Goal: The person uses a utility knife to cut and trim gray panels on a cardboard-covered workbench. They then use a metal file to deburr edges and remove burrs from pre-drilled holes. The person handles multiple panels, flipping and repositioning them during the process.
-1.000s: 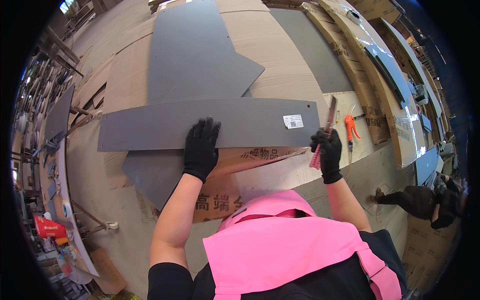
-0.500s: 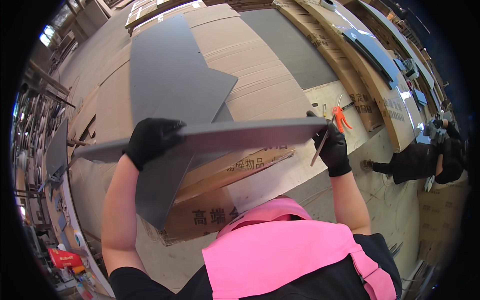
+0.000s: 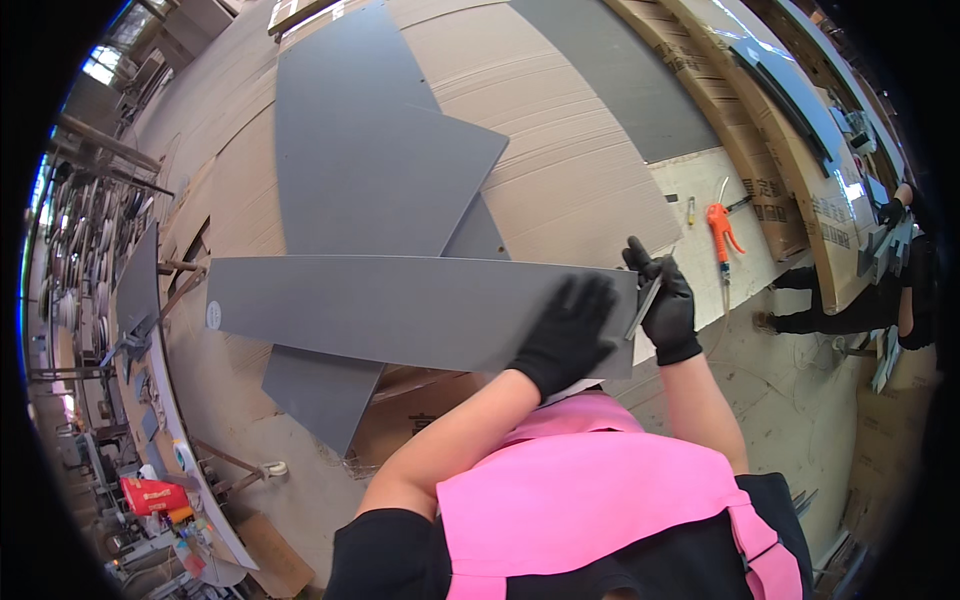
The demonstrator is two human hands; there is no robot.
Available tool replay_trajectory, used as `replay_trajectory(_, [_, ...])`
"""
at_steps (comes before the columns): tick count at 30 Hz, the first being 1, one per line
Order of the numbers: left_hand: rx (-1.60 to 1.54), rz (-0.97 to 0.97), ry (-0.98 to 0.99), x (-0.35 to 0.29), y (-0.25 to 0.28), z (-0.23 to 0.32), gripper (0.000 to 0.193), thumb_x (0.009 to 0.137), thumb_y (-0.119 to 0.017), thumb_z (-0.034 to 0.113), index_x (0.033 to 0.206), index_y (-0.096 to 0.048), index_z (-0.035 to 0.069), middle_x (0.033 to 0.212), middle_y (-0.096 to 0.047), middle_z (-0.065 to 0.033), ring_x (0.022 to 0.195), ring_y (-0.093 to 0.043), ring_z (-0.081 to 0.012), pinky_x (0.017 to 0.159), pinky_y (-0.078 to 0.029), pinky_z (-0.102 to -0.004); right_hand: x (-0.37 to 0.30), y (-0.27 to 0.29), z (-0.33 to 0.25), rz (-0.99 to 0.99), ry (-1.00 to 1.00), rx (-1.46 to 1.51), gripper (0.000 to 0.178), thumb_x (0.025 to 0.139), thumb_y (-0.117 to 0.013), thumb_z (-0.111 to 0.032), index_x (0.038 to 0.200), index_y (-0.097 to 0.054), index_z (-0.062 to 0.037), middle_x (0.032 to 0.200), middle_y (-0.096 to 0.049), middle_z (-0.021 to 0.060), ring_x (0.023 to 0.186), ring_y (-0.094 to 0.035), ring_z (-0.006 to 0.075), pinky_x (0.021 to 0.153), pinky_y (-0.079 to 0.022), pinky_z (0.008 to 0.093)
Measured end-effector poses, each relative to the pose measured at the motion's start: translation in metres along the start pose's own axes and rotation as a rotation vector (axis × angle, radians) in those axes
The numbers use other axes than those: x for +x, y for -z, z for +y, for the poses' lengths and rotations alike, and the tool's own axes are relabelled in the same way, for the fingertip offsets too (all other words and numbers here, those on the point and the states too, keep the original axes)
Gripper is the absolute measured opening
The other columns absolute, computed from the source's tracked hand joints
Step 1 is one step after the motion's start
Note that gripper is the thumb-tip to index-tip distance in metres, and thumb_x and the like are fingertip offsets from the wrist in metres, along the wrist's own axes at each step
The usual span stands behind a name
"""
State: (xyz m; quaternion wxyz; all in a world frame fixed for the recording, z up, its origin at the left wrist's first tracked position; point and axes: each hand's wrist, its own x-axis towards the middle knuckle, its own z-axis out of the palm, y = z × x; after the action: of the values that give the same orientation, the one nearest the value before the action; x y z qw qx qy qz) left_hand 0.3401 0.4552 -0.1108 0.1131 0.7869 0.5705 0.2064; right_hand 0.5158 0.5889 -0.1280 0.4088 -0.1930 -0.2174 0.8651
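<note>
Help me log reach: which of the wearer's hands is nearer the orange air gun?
Right. The right hand is beside the long grey panel, below and left of the orange air gun; the left hand is over the panel, farther left.

The left hand (image 3: 568,338) angles inward, palm down; the right hand (image 3: 669,308) half curls.

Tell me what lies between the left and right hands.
In the head view: the long gray panel, near its right end, then the slim tool held in the right hand. The left hand is over the panel.
</note>
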Motion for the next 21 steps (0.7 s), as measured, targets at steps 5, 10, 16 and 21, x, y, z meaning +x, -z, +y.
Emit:
replay_trajectory(5, [0.164, 0.081, 0.518, -0.083, 0.073, -0.133, 0.072, 0.086, -0.059, 0.035, 0.144, -0.035, 0.000, 0.152, -0.030, -0.0226, 0.141, -0.027, -0.0356, 0.118, -0.017, -0.0448, -0.034, -0.013, -0.012, 0.084, -0.095, -0.264, 0.030, 0.101, -0.043, -0.031, 0.088, -0.059, -0.0092, 0.147, -0.043, 0.0159, 0.121, -0.053, 0.0254, 0.098, -0.045, 0.0412])
replay_trajectory(10, [0.638, 0.092, 1.467, -0.256, 0.172, -0.250, 0.067, 0.097, -0.048, 0.044, 0.147, -0.034, 0.003, 0.154, -0.030, -0.0146, 0.144, -0.023, -0.0288, 0.119, -0.014, -0.0414, -0.071, -0.017, 0.007, 0.445, -0.318, -0.271, 0.020, 0.098, -0.053, -0.025, 0.091, -0.060, -0.0080, 0.077, -0.057, -0.0015, 0.076, -0.056, 0.0120, 0.071, -0.045, 0.0278])
replay_trajectory(16, [0.231, 0.080, 0.694, -0.119, 0.048, -0.124, 0.064, 0.091, -0.054, 0.035, 0.142, -0.038, 0.002, 0.150, -0.034, -0.0169, 0.141, -0.029, -0.0306, 0.118, -0.016, -0.0434, -0.049, -0.009, 0.019, 0.392, -0.138, -0.291, 0.023, 0.097, -0.056, -0.026, 0.084, -0.062, -0.0089, 0.078, -0.060, -0.0007, 0.077, -0.057, 0.0118, 0.076, -0.045, 0.0261])
replay_trajectory(21, [-0.305, -0.013, -0.184, -0.030, -0.022, 0.034, 0.049, 0.083, -0.060, 0.020, 0.128, -0.056, 0.003, 0.137, -0.050, -0.0182, 0.132, -0.042, -0.0323, 0.115, -0.025, -0.0450, -0.038, -0.018, 0.006, 0.263, -0.158, -0.191, 0.026, 0.099, -0.054, -0.028, 0.083, -0.063, -0.0092, 0.082, -0.065, 0.0022, 0.081, -0.062, 0.0154, 0.077, -0.048, 0.0290])
